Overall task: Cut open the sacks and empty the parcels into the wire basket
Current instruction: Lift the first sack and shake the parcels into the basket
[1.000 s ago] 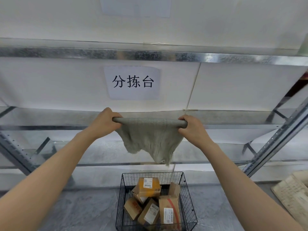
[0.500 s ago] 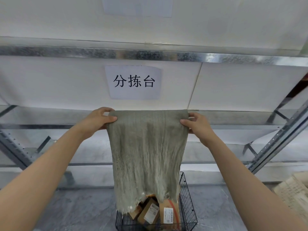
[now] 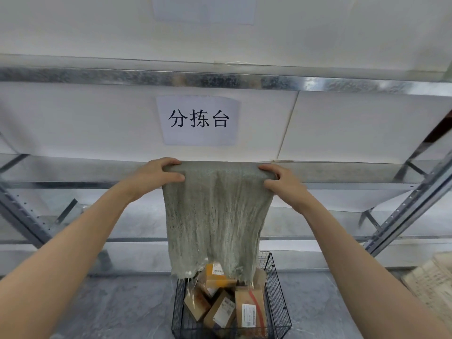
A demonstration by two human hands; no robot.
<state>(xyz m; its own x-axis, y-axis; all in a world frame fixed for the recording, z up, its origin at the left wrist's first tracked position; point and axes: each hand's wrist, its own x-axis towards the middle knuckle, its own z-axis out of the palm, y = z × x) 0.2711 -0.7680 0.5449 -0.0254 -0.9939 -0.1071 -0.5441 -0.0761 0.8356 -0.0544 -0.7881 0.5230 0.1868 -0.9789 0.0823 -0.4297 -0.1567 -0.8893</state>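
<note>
We pinch the sack (image 3: 216,216) by its upper corners, left hand (image 3: 156,176) and right hand (image 3: 281,183), and shake it directly above the wire basket (image 3: 281,311) so stragglers join the parcels (image 3: 227,304).

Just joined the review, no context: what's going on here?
A person holds a grey-green sack up by its top edge, left hand at one corner, right hand at the other. It hangs limp over the basket, with its frayed bottom edge down at the rim. Several cardboard parcels lie in the basket, and the sack looks emptied.
</note>
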